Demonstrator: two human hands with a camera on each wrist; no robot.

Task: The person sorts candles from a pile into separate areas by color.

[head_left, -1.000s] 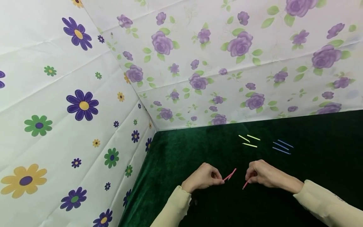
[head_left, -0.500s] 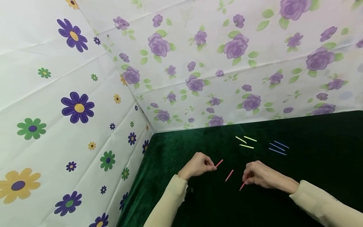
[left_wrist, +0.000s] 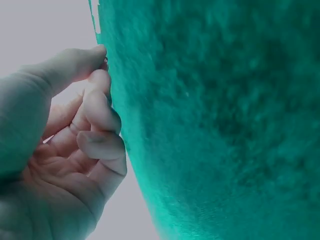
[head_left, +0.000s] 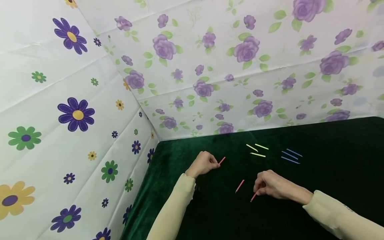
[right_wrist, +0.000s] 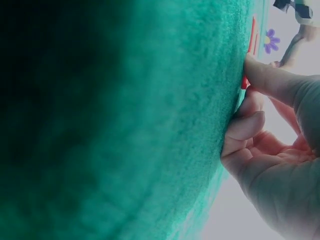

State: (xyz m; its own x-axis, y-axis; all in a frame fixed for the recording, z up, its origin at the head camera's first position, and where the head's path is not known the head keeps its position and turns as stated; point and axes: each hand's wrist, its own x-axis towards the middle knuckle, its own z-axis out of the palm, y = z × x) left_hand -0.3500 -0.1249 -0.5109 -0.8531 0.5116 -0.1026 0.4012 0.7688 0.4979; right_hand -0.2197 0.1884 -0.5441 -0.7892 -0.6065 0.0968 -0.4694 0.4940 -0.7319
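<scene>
My left hand [head_left: 204, 164] pinches a short thin pink stick [head_left: 222, 160] between thumb and fingertips, close over the dark green cloth. In the left wrist view the thumb [left_wrist: 82, 62] meets the index fingertip, and the stick is mostly hidden. Nearer the front, my right hand [head_left: 271, 184] pinches another pink stick [head_left: 253, 197] at its upper end. The right wrist view shows that stick's red end [right_wrist: 244, 83] between thumb and finger, against the cloth. Between the two hands a third pink stick [head_left: 240, 186] lies slanted on the cloth by itself.
Several yellow sticks [head_left: 258, 154] lie loosely grouped behind the right hand. To their right sit blue sticks [head_left: 290, 160], roughly parallel. The green velvet cloth [head_left: 180, 146] meets a flowered white wall sheet [head_left: 186, 115] at the back and another [head_left: 84, 146] at left.
My left hand has moved back and left, carrying one pink stick away from the stick it crossed, which now lies alone. The right hand keeps its pinch, nearly still. The head view has shifted slightly.
</scene>
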